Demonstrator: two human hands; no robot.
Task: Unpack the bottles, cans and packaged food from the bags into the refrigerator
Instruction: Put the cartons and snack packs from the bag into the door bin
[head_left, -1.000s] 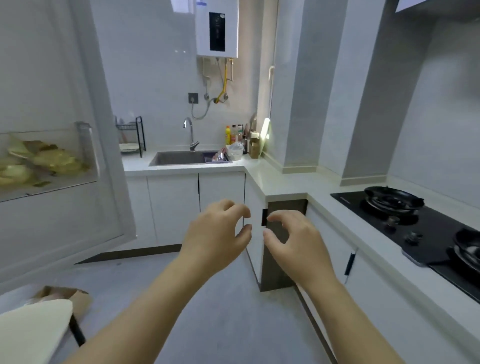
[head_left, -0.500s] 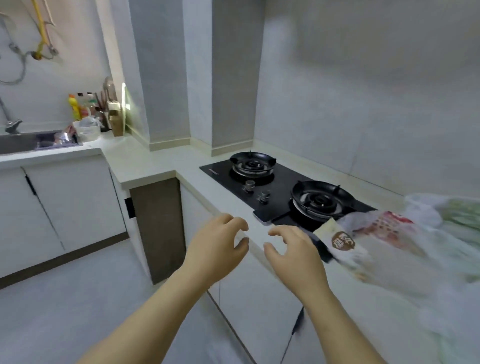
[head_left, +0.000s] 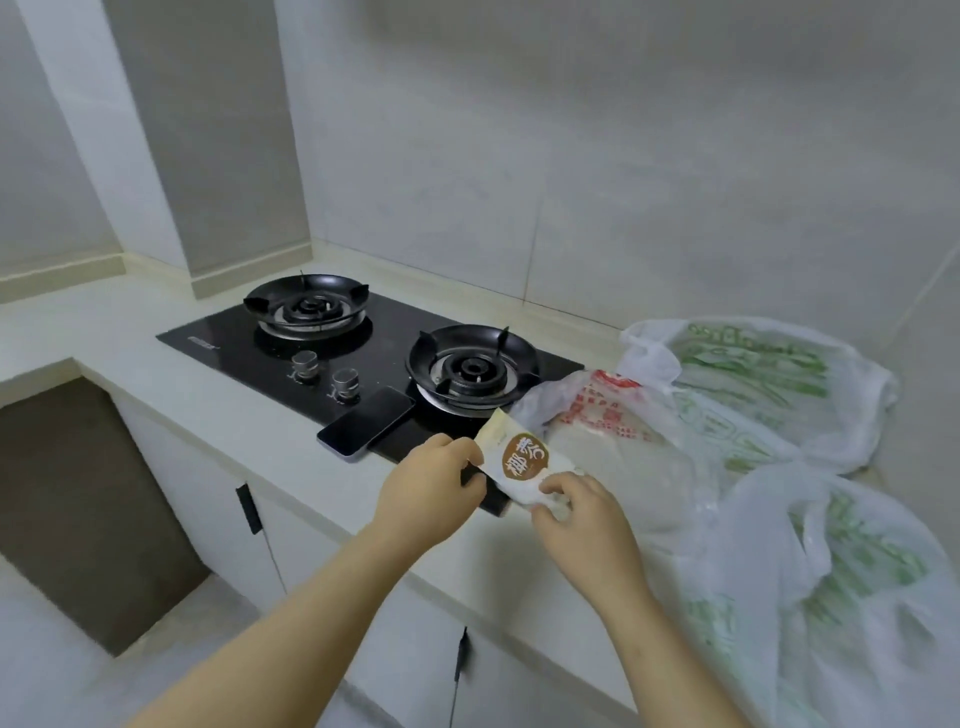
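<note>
White packet (head_left: 524, 462) with a brown round label, a black hob (head_left: 374, 358), a dark phone (head_left: 366, 422), white bags printed green (head_left: 779, 374) and red (head_left: 608, 410), on a cream desk (head_left: 208, 410).

Food packet (head_left: 524, 462): brown round label, white Chinese characters, the first reads 椰. Red-printed bag (head_left: 605, 410) and green-printed bag (head_left: 753, 364): print illegible.

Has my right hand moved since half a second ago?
Yes. The right hand went forward and right, from the counter edge before the hob to the packet at its near right corner, which it now pinches.
</note>
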